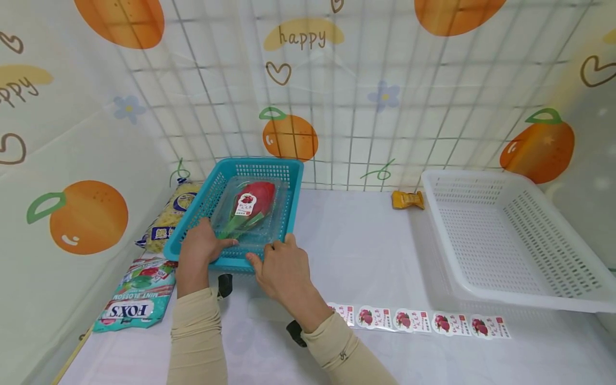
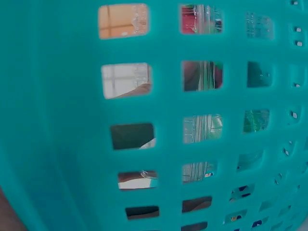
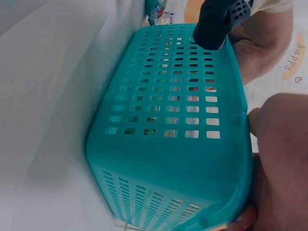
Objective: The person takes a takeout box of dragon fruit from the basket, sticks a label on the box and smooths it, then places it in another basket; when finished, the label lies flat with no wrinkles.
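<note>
A teal plastic basket [image 1: 293, 200] sits at the left of the table, near the back wall. Inside lies a clear plastic box [image 1: 279, 227] holding a red dragon fruit [image 1: 262, 195] with green leaf tips, and the box bears a printed label [image 1: 246, 204]. My left hand [image 1: 199, 243] reaches over the basket's near left rim and holds the box's near left corner, thumb along its front; its other fingers are partly hidden. With my right hand [image 1: 286, 267] I grip the basket's near right corner, thumb on the front rim. The left wrist view is filled by the perforated basket wall [image 2: 166, 108].
Left of the basket lie a yellow noodle-like bag [image 1: 159, 232] and a teal Fox's candy bag [image 1: 137, 294]. A strip of dragon fruit stickers [image 1: 414, 321] runs along the front. A small orange-wrapped item [image 1: 407, 200] lies beside a large white basket [image 1: 481, 291] at right.
</note>
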